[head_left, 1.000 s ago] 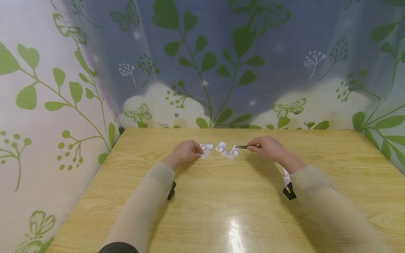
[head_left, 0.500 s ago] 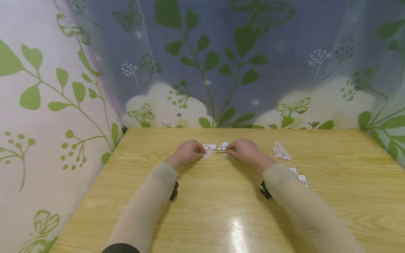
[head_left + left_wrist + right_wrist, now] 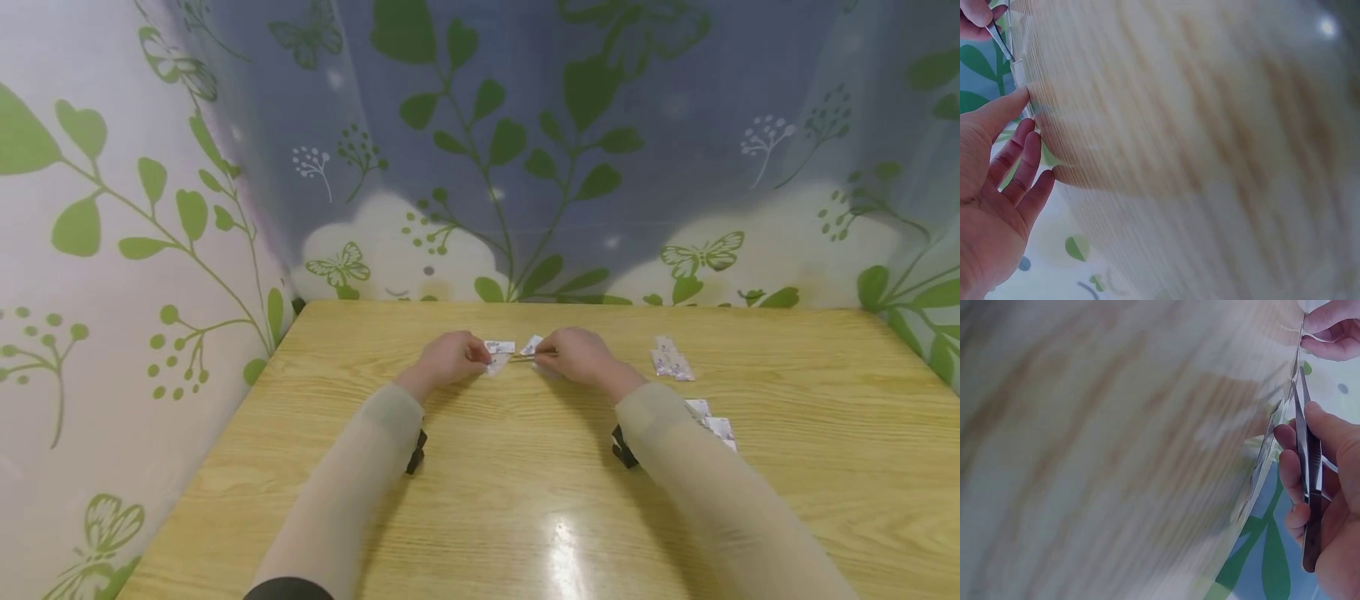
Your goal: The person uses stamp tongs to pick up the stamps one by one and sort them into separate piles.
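At the left, a pale left sleeve (image 3: 341, 483) stretches forward over the wood-grained bench (image 3: 487, 500), and the left hand (image 3: 450, 358) sits low at its end, fingers loosely extended — thumb and fingertips at the left edge of a small translucent packet (image 3: 497, 364). Just beyond it on the bench lies a white packet (image 3: 499, 347). Tweezers (image 3: 1313, 515) bridge the narrow gap between the hands, their tips slightly parted beside the translucent packet; whether they touch it I cannot tell. The right hand (image 3: 577, 354) holds them, thumb on one side, fingers on the other. It hangs low over the middle, blocking much of the view there, though a tilted packet (image 3: 532, 343) shows past its fingers. Farther right lies a small packet cluster (image 3: 671, 360); nearer the front is a second cluster (image 3: 718, 427), partly hidden by the right sleeve (image 3: 716, 500). Behind everything hangs a leafy printed backdrop (image 3: 540, 192).
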